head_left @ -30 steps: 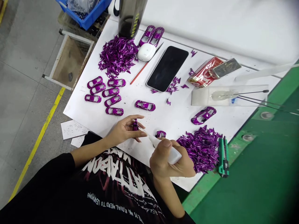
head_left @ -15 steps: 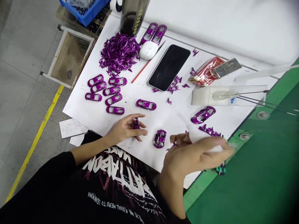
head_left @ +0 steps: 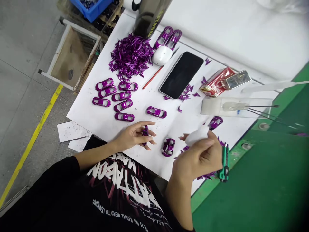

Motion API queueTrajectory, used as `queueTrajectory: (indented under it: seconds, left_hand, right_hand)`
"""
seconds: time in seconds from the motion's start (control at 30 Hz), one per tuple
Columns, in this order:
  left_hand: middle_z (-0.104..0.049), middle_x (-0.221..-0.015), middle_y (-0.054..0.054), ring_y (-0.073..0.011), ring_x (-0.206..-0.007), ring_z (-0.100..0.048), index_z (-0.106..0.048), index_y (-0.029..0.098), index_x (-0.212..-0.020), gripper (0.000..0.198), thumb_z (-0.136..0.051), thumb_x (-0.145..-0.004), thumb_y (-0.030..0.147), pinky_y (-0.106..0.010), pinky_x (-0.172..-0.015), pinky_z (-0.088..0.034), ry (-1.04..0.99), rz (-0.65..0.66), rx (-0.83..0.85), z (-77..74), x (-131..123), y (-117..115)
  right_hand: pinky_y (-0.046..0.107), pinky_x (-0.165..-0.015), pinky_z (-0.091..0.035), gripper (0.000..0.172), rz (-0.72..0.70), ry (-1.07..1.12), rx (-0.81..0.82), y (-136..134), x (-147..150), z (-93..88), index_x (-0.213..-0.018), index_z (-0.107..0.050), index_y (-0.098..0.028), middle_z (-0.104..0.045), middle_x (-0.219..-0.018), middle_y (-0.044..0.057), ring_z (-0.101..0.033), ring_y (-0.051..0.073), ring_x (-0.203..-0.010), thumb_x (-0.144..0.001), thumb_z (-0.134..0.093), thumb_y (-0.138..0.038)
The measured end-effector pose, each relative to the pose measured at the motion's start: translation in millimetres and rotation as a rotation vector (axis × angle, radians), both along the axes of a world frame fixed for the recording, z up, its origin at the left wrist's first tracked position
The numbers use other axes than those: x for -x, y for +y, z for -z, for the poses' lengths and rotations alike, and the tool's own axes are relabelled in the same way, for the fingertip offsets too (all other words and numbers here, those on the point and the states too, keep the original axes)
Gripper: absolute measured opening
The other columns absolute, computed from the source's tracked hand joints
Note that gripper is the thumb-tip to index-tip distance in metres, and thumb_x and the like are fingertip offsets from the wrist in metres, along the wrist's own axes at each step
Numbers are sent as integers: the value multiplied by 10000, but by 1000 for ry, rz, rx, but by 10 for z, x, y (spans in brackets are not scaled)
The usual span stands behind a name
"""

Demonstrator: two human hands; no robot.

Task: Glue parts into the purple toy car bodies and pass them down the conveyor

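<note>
My left hand (head_left: 136, 137) is closed around a small purple toy car body (head_left: 145, 133), its thumb and fingers on either side. To the right of it, my right hand (head_left: 198, 158) is raised above the white board, fingers bent round a white piece (head_left: 198, 134). What kind of thing that piece is I cannot make out. Another purple car body (head_left: 168, 147) lies between my hands. One more car body (head_left: 156, 112) rests just beyond the left hand. Part of a further car body (head_left: 215, 122) shows behind the right hand.
Several purple car bodies (head_left: 101, 101) lie at left, near a heap of purple pieces (head_left: 131, 56). Further items are a phone (head_left: 182, 75), white case (head_left: 162, 55), dark bottle (head_left: 149, 19), red can (head_left: 214, 82), clear tray (head_left: 259, 111) with thin rods, and green cutter (head_left: 224, 164).
My right hand has moved left with the white piece, uncovering the green cutter. My left hand keeps its hold on the toy car body. The whole view has shifted slightly.
</note>
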State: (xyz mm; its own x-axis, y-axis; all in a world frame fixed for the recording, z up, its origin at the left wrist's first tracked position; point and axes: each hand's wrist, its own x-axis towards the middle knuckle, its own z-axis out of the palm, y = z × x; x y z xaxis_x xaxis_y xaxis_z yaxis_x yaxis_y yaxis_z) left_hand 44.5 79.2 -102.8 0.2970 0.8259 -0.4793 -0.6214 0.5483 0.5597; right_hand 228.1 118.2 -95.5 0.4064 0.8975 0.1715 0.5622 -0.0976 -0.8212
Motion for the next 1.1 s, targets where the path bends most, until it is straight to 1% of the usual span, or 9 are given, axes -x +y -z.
queueTrajectory:
  seconds: [0.1, 0.27, 0.43, 0.63, 0.7, 0.8, 0.87, 0.97, 1.1]
  left_hand:
    - [-683, -1113, -77, -216, -955, -764, -635, 230, -1398, 611, -880, -840, 285, -338, -743, -669, -5, 10, -4, 27, -5, -1]
    - [-666, -1103, -67, -203, -937, -757, -641, 217, -1380, 572, -855, -851, 247, -344, -740, -671, -6, 19, 3, 41, -6, 7]
    - [-662, -1102, -69, -204, -943, -756, -641, 219, -1381, 579, -860, -846, 242, -347, -746, -665, -20, 42, -8, 73, -1, 19]
    - [-668, -1120, -83, -221, -962, -760, -644, 211, -1392, 610, -884, -840, 310, -358, -743, -657, -14, 57, -36, 80, 27, 16]
    - [-674, -1111, -83, -222, -948, -763, -650, 212, -1386, 628, -898, -825, 343, -357, -731, -654, -13, 48, -48, 97, 18, 11]
    - [-679, -1074, -72, -219, -911, -766, -659, 212, -1364, 663, -928, -785, 389, -350, -709, -647, -11, 23, -43, 138, -11, 7]
    - [-678, -1058, -68, -217, -894, -766, -663, 212, -1345, 686, -951, -752, 402, -347, -704, -643, -6, 15, -30, 161, -27, 8]
    - [-677, -1051, -66, -214, -888, -767, -668, 212, -1332, 706, -972, -725, 404, -341, -712, -640, -2, 13, -18, 173, -37, 9]
    - [-680, -1037, -65, -216, -879, -768, -674, 211, -1318, 716, -985, -707, 415, -336, -712, -633, -5, -20, -18, 159, -40, 2]
  right_hand:
    - [482, -879, -613, 535, 77, -54, -77, 17, 37, -45, -1205, -698, -181, -706, -1131, 152, -741, 312, -975, -988, -587, -657]
    - [495, -875, -619, 640, 87, -143, -34, 142, 39, 182, -1361, -610, -119, -681, -1210, 207, -727, 333, -1028, -937, -629, -598]
    - [498, -830, -592, 516, 0, -254, 116, 223, -7, 292, -1175, -681, -129, -736, -1038, 178, -733, 319, -855, -919, -617, -572]
    - [384, -614, -411, 494, -220, -457, 334, 128, -116, -232, -652, -602, -252, -535, -530, 33, -502, 231, -504, -864, -664, -693]
    - [357, -585, -341, 528, -395, -506, 378, 230, 44, -471, -640, -628, -255, -473, -468, 4, -411, 196, -444, -927, -612, -698]
    - [340, -707, -441, 300, -602, -339, 266, 703, 570, -619, -896, -724, -232, -714, -752, 32, -627, 197, -640, -1009, -595, -477]
    - [340, -840, -481, 86, -644, -314, 248, 1131, 992, -548, -916, -657, -204, -735, -873, 42, -669, 197, -797, -918, -716, -267]
    - [359, -939, -482, 177, -681, -345, 318, 1632, 1470, -321, -979, -583, -181, -715, -979, 81, -647, 195, -894, -875, -711, -115]
    - [431, -963, -501, 190, -669, -370, 356, 1777, 1641, -128, -993, -556, -158, -656, -904, 90, -648, 254, -946, -851, -629, -53]
